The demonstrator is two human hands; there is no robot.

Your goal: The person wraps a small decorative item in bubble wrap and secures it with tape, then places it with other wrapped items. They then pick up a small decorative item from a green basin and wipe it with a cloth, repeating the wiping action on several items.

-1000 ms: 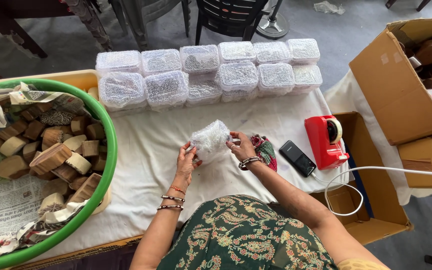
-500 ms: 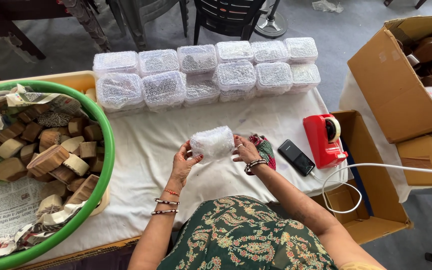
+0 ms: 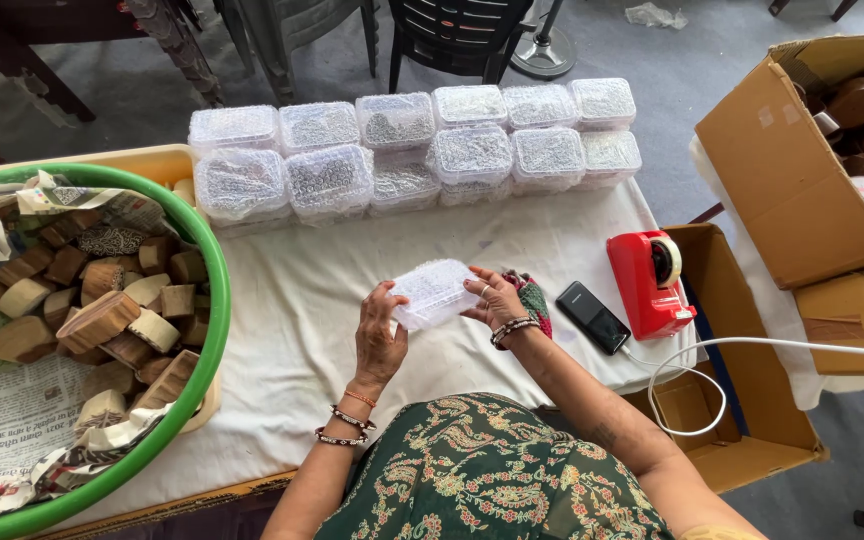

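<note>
Head view: left hand [image 3: 380,335] and right hand [image 3: 494,300] both grip a bubble-wrapped packet [image 3: 432,293]. It hangs above the white-clothed table [image 3: 282,330].

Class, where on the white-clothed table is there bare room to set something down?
Bare cloth lies between the stacked bubble-wrapped packs and the hands, and between the green tub and the left hand. The right side is crowded by the red tape dispenser and black phone.
</note>
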